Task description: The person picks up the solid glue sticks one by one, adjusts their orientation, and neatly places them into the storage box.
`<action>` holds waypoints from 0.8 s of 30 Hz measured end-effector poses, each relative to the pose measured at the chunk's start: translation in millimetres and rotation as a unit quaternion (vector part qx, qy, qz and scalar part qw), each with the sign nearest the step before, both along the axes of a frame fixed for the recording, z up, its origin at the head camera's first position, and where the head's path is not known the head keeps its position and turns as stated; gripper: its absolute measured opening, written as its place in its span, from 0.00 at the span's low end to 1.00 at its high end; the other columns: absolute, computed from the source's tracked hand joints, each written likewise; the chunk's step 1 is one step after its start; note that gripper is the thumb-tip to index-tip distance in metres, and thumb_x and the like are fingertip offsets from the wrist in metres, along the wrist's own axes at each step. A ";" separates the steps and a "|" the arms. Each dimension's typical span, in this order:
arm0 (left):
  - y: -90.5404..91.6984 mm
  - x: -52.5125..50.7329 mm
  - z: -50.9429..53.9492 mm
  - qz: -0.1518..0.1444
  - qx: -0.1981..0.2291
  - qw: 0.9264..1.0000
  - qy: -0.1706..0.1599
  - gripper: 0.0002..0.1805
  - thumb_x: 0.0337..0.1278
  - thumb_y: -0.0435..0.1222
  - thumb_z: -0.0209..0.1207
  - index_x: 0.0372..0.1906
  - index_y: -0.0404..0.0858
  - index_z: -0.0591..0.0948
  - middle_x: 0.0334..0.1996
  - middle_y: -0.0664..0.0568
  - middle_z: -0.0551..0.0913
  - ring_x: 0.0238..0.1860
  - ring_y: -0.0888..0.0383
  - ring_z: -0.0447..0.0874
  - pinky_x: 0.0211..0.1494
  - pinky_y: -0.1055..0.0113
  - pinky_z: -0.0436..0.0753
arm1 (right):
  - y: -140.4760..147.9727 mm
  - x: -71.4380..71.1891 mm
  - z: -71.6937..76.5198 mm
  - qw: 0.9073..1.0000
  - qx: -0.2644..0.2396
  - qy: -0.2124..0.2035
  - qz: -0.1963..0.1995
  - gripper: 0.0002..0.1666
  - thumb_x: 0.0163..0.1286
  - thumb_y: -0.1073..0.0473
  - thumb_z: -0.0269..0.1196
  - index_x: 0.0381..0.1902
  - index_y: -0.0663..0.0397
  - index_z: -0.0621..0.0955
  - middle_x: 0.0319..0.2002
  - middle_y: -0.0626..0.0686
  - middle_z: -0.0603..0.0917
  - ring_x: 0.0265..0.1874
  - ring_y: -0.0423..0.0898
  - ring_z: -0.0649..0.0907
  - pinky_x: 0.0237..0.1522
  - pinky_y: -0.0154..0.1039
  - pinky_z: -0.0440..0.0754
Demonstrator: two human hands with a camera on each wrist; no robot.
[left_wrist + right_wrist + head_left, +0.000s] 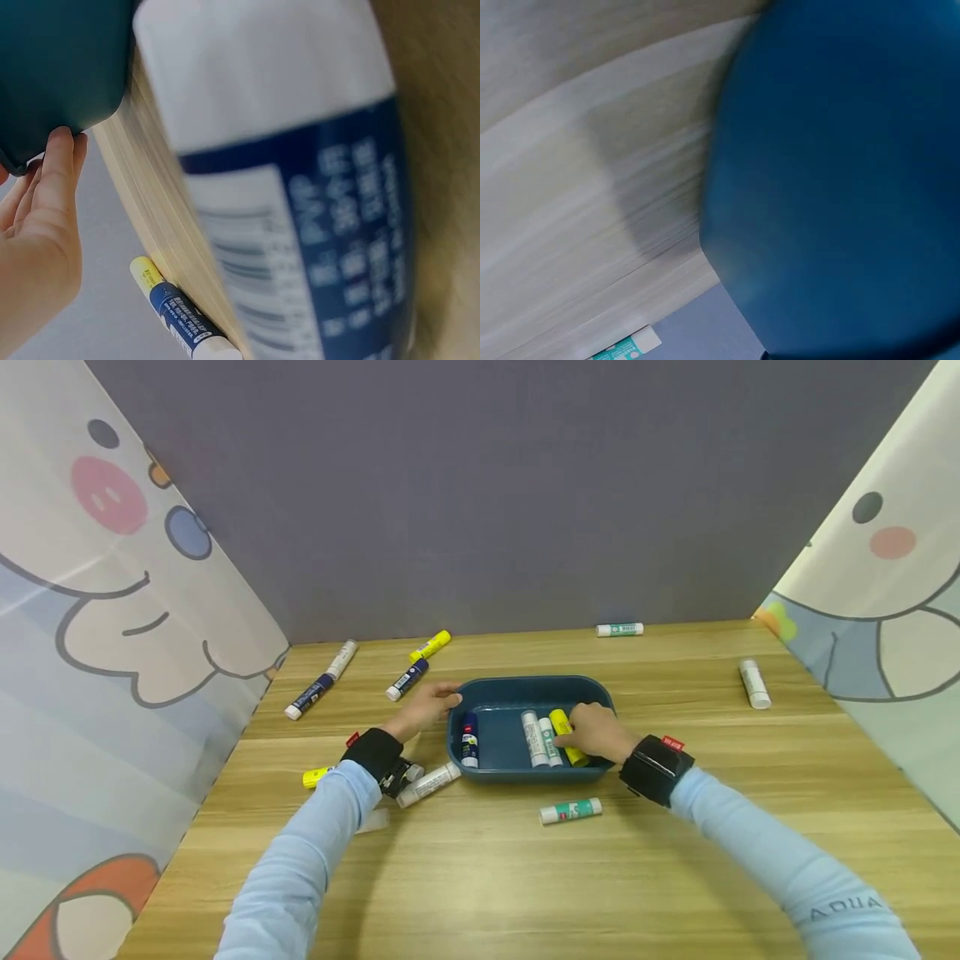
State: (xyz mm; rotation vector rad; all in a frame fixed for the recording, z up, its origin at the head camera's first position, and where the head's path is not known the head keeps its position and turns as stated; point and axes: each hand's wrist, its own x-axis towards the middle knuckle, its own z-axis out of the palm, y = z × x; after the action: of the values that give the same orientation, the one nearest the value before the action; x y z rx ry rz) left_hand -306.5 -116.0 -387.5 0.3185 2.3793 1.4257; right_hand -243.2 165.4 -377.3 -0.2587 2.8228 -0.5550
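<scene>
The person wears long light-blue fabric sleeves (300, 860), the right bearing dark lettering (847, 907), and wide black wrist straps (654, 770) with small red tags (672, 743).

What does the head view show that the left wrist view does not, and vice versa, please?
Only the head view shows the right hand holding a yellow glue stick inside the dark teal tray, and the green-labelled glue stick in front of the tray. Only the left wrist view shows a large barcode on a white-capped navy glue stick close to the lens. Both show the left hand at the tray's rim, the wooden table and the grey panel.
</scene>
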 end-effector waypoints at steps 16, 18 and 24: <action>-2.8 -2.9 -3.9 -0.007 0.013 1.000 0.006 0.23 0.67 0.35 0.47 0.64 0.31 0.65 0.61 0.36 0.69 0.61 0.45 0.68 0.61 0.54 0.72 | -9.5 4.3 -0.7 0.999 -0.031 -0.021 0.014 0.19 0.60 0.47 0.63 0.27 0.59 0.81 0.15 0.48 0.72 0.14 0.41 0.71 0.19 0.30 0.63; -3.1 -3.0 -4.3 -0.007 0.018 1.000 0.007 0.24 0.67 0.35 0.47 0.64 0.31 0.65 0.61 0.36 0.69 0.61 0.45 0.68 0.61 0.54 0.72 | -11.8 6.0 1.0 0.999 -0.042 -0.025 0.022 0.19 0.60 0.48 0.63 0.31 0.61 0.82 0.14 0.48 0.74 0.13 0.41 0.73 0.19 0.30 0.65; -4.2 -2.3 -3.9 -0.008 0.019 1.000 0.006 0.24 0.67 0.35 0.47 0.64 0.30 0.65 0.61 0.35 0.69 0.61 0.44 0.68 0.61 0.53 0.71 | -18.8 13.5 8.3 0.997 -0.056 -0.028 0.041 0.28 0.62 0.49 0.61 0.51 0.68 0.77 0.12 0.50 0.77 0.13 0.40 0.76 0.39 0.42 0.79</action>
State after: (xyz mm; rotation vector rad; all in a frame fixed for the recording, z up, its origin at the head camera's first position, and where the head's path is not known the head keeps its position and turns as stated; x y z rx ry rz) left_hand -308.8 -120.2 -391.5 0.3569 2.3567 1.4661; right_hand -229.7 146.6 -369.0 -0.3733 2.7167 -0.6910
